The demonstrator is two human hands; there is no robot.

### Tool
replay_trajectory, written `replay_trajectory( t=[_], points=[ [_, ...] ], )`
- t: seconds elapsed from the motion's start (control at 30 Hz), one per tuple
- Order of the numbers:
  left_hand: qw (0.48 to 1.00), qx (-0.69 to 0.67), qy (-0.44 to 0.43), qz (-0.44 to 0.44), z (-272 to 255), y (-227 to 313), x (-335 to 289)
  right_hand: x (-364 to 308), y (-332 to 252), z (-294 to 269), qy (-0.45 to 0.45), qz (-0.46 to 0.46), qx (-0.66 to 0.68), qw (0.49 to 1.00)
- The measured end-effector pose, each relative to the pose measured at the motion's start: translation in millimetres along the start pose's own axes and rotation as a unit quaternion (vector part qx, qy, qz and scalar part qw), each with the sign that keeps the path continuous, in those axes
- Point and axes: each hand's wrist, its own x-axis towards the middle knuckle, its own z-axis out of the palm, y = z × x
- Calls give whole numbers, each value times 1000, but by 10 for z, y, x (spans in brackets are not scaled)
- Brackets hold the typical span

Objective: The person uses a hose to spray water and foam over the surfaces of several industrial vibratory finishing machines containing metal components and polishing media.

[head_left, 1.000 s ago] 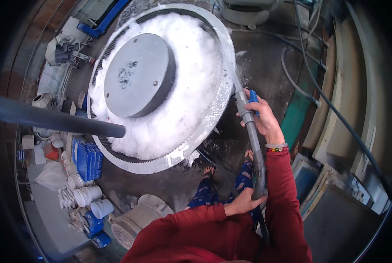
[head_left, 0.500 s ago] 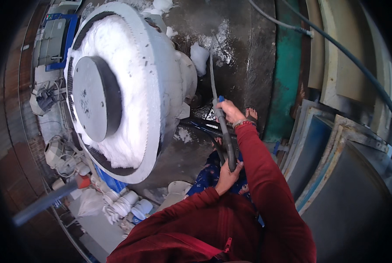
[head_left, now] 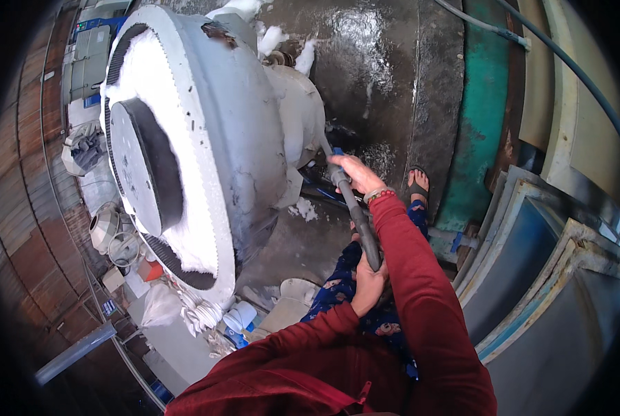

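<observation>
I have the grey pipe [head_left: 354,206] held in two closed grips: right hand [head_left: 356,173] around its upper section, beside the blue valve handle [head_left: 337,151]; left hand [head_left: 369,284] around its lower end. A foam-filled drum [head_left: 244,132] stands left of the grips.

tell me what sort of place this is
Probably an industrial workshop or wash area: a big, round, worn machine with white foam in its top, a wet dark floor, and a grey pipe gripped in both hands.
</observation>
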Motion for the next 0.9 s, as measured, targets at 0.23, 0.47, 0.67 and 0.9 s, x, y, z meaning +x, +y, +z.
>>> replay_trajectory(
  t=[0.23,0.47,0.67,0.9],
  points=[
    [998,-41,-2,-45,355,296,689,-622,50,-858,85,-132,109,982],
    [992,-70,70,73,792,652,1397,-1388,1627,-2074,337,-5,-268,903],
    [990,-40,88,100,755,814,1618,-1761,1969,-931,352,251,-501,750],
    [991,-57,73,94,791,1111,2043,-1564,2197,-1130,405,175,-444,780]
  ],
)
